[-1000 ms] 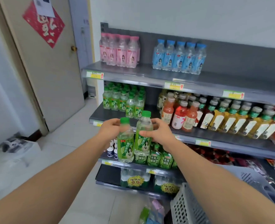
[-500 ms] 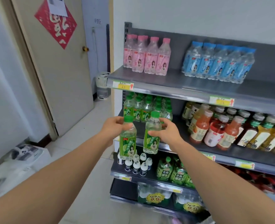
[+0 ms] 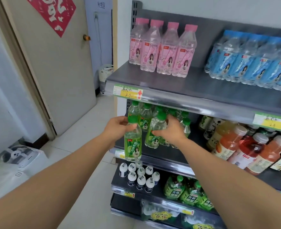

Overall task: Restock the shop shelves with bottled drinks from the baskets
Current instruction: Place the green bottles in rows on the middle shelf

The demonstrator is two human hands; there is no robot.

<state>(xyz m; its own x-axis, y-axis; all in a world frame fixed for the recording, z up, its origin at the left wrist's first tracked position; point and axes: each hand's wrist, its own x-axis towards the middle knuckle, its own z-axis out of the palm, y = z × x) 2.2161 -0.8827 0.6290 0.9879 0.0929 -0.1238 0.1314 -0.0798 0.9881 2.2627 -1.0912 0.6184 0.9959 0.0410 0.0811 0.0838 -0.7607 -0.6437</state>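
My left hand grips a green-capped lime soda bottle by its neck, upright, just in front of the second shelf's left end. My right hand holds a second lime soda bottle, tilted, over that shelf and against the cluster of matching green bottles standing at the back. No basket is in view.
The top shelf carries pink-capped bottles and blue-capped bottles. Orange and red juice bottles stand right of my hands. Small white-capped bottles and green packs fill lower shelves. A door and white boxes lie left.
Both hands have pushed forward and up to the second shelf with their bottles. The right-hand bottle now tilts in over the shelf beside the green stock; the view has closed in on the shelving.
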